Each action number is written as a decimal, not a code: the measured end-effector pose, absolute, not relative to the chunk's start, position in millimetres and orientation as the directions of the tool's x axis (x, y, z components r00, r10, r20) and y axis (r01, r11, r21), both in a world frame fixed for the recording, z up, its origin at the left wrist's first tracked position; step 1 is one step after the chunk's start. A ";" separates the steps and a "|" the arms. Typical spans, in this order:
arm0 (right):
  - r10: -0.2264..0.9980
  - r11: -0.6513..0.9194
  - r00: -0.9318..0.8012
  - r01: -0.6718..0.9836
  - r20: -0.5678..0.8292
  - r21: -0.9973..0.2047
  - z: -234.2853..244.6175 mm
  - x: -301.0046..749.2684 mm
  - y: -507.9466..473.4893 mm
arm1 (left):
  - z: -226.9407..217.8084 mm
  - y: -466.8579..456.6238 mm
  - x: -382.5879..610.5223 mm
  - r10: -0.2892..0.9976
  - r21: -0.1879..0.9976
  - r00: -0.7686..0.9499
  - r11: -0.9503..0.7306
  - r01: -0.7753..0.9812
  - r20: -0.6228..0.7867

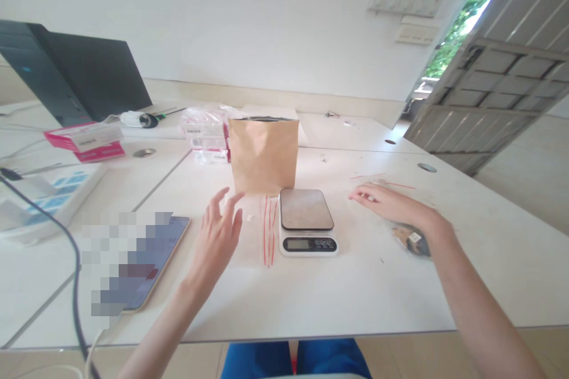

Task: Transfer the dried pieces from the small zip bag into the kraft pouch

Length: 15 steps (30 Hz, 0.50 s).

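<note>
My left hand (217, 235) hovers over the white table (355, 284) with fingers spread, holding nothing, just left of a stack of clear zip bags with red seal lines (268, 230). A small digital kitchen scale (306, 221) sits in the middle, behind it an upright brown paper pouch (264, 155). My right hand (386, 201) lies low on the table to the right of the scale, fingers stretched out toward thin red strips (382, 180). Under my right wrist lies a small clear bag with dark contents (412, 239).
A phone (153, 260) lies at the left, partly blurred out. Pink boxes (86, 141), a laptop (84, 74), a blue-and-white box (53, 198) and a black cable (71, 249) fill the left side. Packets in clear wrap (207, 136) stand behind the pouch. An open door (493, 89) is at right.
</note>
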State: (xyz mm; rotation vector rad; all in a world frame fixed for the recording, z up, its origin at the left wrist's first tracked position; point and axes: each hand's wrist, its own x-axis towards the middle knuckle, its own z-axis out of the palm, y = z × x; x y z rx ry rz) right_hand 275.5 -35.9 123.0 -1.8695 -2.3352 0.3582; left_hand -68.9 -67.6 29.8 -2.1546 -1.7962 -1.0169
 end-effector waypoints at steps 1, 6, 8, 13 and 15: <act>0.983 0.177 -0.184 0.956 -0.008 -0.233 111.2 295.8 -38.7 | 28.6 -67.8 -67.4 0.830 0.276 0.129 -0.322 0.906 0.543; 0.995 -0.001 0.017 0.985 0.096 -0.172 59.3 376.9 -51.8 | -4.8 -62.7 -59.6 0.852 0.128 0.382 -0.450 0.884 0.356; 0.992 -0.011 0.036 0.980 0.120 -0.199 48.7 390.5 -59.5 | -18.5 -60.2 -58.8 0.848 0.073 0.425 -0.469 0.880 0.318; 0.950 -0.083 0.130 0.982 0.284 -0.170 40.0 395.4 -69.9 | -17.0 -56.3 -62.1 0.844 0.045 0.474 -0.500 0.865 0.249; 0.937 -0.102 0.152 0.980 0.314 -0.171 39.6 395.1 -67.5 | -5.0 -53.4 -62.0 0.861 0.110 0.460 -0.489 0.865 0.216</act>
